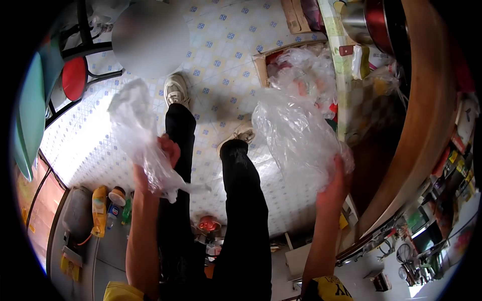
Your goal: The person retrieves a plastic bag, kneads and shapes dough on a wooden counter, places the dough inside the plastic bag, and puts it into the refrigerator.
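Observation:
My left hand (169, 150) is closed on a crumpled clear plastic bag (133, 118), which spreads above the hand and trails a thin end to the right. On the other side, my right hand (336, 178) grips a second, larger clear plastic bag (296, 133) at its lower right edge. The two bags are apart, both held up over the tiled floor. Just behind the right bag stands a cardboard box (262, 70) filled with more crumpled plastic bags (306, 65). My right fingertips are partly hidden by the film.
Pale patterned tiles (216, 62) cover the floor around my shoes (176, 90). A red stool seat (74, 79) and a teal surface (27, 115) are at left. A counter with a curved wooden edge (427, 100) runs along the right, holding pots (379, 25). Bottles (99, 210) stand lower left.

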The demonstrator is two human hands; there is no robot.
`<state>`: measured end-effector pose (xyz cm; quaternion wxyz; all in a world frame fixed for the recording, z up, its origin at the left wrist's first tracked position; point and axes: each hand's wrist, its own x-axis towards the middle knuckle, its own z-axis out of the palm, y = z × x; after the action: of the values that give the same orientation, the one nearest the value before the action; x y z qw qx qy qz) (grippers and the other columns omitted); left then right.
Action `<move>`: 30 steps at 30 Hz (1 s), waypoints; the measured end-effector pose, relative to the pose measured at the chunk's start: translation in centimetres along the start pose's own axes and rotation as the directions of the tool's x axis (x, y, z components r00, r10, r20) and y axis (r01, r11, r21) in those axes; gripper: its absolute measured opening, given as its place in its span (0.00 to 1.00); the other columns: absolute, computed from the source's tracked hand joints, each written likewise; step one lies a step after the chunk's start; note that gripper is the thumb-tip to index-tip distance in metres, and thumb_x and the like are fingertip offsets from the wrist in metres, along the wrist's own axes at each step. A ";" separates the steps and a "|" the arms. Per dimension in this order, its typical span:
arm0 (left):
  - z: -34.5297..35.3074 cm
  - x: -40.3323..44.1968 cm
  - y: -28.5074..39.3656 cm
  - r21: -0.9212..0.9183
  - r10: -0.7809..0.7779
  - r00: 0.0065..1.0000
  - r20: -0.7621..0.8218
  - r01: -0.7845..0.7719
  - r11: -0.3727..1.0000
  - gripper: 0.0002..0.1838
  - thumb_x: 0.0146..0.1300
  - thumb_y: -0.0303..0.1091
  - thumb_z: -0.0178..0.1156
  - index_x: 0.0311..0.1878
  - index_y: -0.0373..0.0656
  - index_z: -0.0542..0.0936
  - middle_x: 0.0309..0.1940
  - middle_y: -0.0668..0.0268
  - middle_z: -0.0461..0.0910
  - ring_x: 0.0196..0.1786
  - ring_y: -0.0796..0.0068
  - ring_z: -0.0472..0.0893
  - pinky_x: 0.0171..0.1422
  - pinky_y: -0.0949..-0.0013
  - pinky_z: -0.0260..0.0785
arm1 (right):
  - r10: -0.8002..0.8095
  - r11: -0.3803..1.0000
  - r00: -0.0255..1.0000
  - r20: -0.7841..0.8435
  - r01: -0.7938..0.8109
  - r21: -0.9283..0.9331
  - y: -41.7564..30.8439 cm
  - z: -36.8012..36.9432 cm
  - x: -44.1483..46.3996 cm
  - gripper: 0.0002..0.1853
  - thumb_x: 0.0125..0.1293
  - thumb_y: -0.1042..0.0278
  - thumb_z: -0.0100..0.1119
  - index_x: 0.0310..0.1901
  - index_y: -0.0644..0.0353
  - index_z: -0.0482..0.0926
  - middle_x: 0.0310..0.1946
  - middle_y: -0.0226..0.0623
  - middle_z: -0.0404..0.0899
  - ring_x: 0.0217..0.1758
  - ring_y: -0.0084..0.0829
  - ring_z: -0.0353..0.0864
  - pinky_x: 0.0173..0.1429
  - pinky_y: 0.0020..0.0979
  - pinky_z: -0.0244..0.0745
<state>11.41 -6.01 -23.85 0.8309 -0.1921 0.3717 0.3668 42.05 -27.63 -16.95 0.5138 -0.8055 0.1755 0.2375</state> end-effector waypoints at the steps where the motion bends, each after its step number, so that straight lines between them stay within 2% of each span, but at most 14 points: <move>1: 0.2 0.1 -1.3 0.110 -0.061 0.995 -0.080 0.070 0.991 0.21 0.67 0.41 0.52 0.51 0.29 0.72 0.43 0.54 0.74 0.47 0.64 0.75 0.65 0.58 0.68 | -0.131 0.989 0.988 -0.076 0.125 -0.077 -0.5 1.9 -0.3 0.20 0.61 0.76 0.57 0.57 0.59 0.74 0.46 0.37 0.77 0.50 0.29 0.76 0.53 0.31 0.75; 4: -2.1 1.4 -4.4 0.324 -0.109 0.962 -0.249 0.189 0.927 0.26 0.71 0.45 0.46 0.60 0.31 0.68 0.48 0.53 0.77 0.49 0.61 0.79 0.59 0.53 0.73 | -0.441 0.868 0.888 -0.127 0.386 -0.311 1.7 4.4 2.7 0.23 0.58 0.83 0.52 0.56 0.57 0.75 0.48 0.37 0.75 0.51 0.32 0.75 0.50 0.32 0.75; 6: -1.2 2.9 -7.5 0.457 -0.076 0.927 -0.368 0.252 0.853 0.24 0.71 0.43 0.46 0.58 0.31 0.70 0.45 0.55 0.79 0.45 0.63 0.80 0.55 0.57 0.76 | -0.843 0.206 0.439 0.312 0.798 -0.566 4.1 7.1 7.3 0.24 0.53 0.85 0.54 0.52 0.54 0.78 0.48 0.39 0.74 0.51 0.38 0.74 0.48 0.35 0.73; 8: -1.2 4.6 -9.7 0.518 -0.119 0.907 -0.405 0.335 0.787 0.21 0.70 0.42 0.49 0.56 0.35 0.73 0.44 0.59 0.79 0.46 0.65 0.80 0.55 0.60 0.76 | -0.747 -0.266 0.258 0.612 0.729 -0.631 6.9 10.1 11.6 0.28 0.44 0.85 0.57 0.50 0.51 0.80 0.46 0.41 0.73 0.48 0.42 0.73 0.52 0.38 0.70; 14: -3.6 8.3 -10.0 0.402 -0.318 0.856 -0.408 0.481 0.779 0.18 0.70 0.37 0.48 0.53 0.33 0.74 0.42 0.58 0.79 0.43 0.69 0.80 0.55 0.63 0.74 | -0.362 -0.311 0.455 0.814 0.764 -0.565 12.2 18.5 21.6 0.16 0.54 0.72 0.59 0.46 0.53 0.79 0.42 0.38 0.78 0.43 0.40 0.80 0.42 0.39 0.74; 17: -2.7 9.0 -9.3 0.558 -0.162 0.820 -0.549 0.504 0.659 0.21 0.71 0.38 0.48 0.57 0.30 0.71 0.44 0.57 0.79 0.45 0.69 0.80 0.55 0.63 0.74 | -0.124 -0.428 0.587 0.800 0.696 -0.577 14.9 23.0 26.6 0.14 0.61 0.66 0.55 0.47 0.56 0.78 0.40 0.45 0.81 0.36 0.46 0.84 0.37 0.44 0.79; 18: -2.4 8.8 -9.0 0.577 -0.184 0.829 -0.528 0.509 0.638 0.22 0.70 0.39 0.47 0.59 0.29 0.70 0.44 0.57 0.79 0.45 0.68 0.80 0.54 0.64 0.75 | -0.010 -0.336 0.641 0.768 0.721 -0.606 16.3 24.3 28.5 0.13 0.63 0.65 0.52 0.47 0.56 0.80 0.43 0.45 0.82 0.42 0.45 0.84 0.43 0.46 0.78; 20: -1.2 9.2 -8.4 0.560 -0.212 0.800 -0.561 0.555 0.615 0.21 0.70 0.39 0.47 0.56 0.30 0.71 0.41 0.59 0.79 0.43 0.70 0.80 0.50 0.66 0.75 | 0.142 -0.640 0.664 0.734 0.627 -0.444 17.9 26.5 29.8 0.13 0.64 0.63 0.51 0.45 0.56 0.82 0.45 0.46 0.82 0.49 0.44 0.82 0.50 0.51 0.75; 24: -2.9 9.8 -8.1 0.526 -0.232 0.783 -0.578 0.574 0.627 0.20 0.69 0.41 0.47 0.52 0.33 0.73 0.37 0.61 0.79 0.39 0.72 0.79 0.47 0.68 0.74 | 0.057 -0.551 0.640 0.766 0.660 -0.510 18.2 26.5 29.7 0.14 0.63 0.62 0.51 0.45 0.57 0.82 0.47 0.49 0.81 0.52 0.44 0.80 0.53 0.56 0.71; 26: -3.9 10.3 -9.2 0.531 -0.226 0.807 -0.546 0.542 0.651 0.18 0.69 0.42 0.46 0.48 0.36 0.75 0.34 0.63 0.78 0.35 0.72 0.78 0.44 0.70 0.73 | -0.015 -0.244 0.559 0.829 0.802 -0.545 15.7 25.4 28.0 0.15 0.61 0.63 0.52 0.45 0.60 0.81 0.48 0.52 0.80 0.51 0.49 0.80 0.53 0.54 0.71; 27: -3.8 10.1 -9.5 0.529 -0.254 0.797 -0.547 0.565 0.633 0.18 0.69 0.42 0.45 0.47 0.37 0.76 0.33 0.63 0.78 0.35 0.72 0.78 0.43 0.69 0.72 | 0.412 -0.305 0.566 0.714 0.824 -0.477 12.8 25.8 26.8 0.16 0.57 0.68 0.53 0.47 0.62 0.79 0.50 0.58 0.77 0.55 0.52 0.76 0.57 0.50 0.70; 28: -3.3 10.0 -9.8 0.524 -0.266 0.796 -0.544 0.570 0.633 0.18 0.69 0.42 0.45 0.47 0.37 0.76 0.33 0.63 0.78 0.35 0.72 0.78 0.43 0.69 0.72 | -0.019 0.102 0.605 0.796 0.793 -0.600 13.4 23.2 25.9 0.19 0.57 0.69 0.54 0.51 0.64 0.75 0.54 0.61 0.72 0.59 0.53 0.73 0.62 0.44 0.68; 29: -2.8 10.0 -9.9 0.513 -0.295 0.769 -0.567 0.610 0.604 0.18 0.69 0.42 0.45 0.47 0.38 0.77 0.32 0.64 0.78 0.35 0.72 0.78 0.43 0.69 0.71 | 0.047 0.107 0.676 0.735 0.728 -0.677 10.2 22.0 22.6 0.22 0.60 0.71 0.54 0.57 0.65 0.70 0.60 0.60 0.69 0.64 0.51 0.69 0.65 0.42 0.65; 30: -2.4 9.9 -9.9 0.502 -0.321 0.740 -0.591 0.649 0.572 0.18 0.69 0.42 0.46 0.47 0.38 0.77 0.32 0.64 0.78 0.34 0.72 0.78 0.42 0.69 0.71 | -0.193 0.219 0.558 0.807 0.826 -0.519 9.3 19.8 20.6 0.23 0.61 0.71 0.55 0.58 0.65 0.70 0.60 0.58 0.69 0.64 0.51 0.70 0.66 0.41 0.65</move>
<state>22.23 -9.30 -32.46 0.8037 -0.0477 0.5847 -0.0993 50.13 -14.26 -42.61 0.0928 -0.8313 -0.4406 0.3259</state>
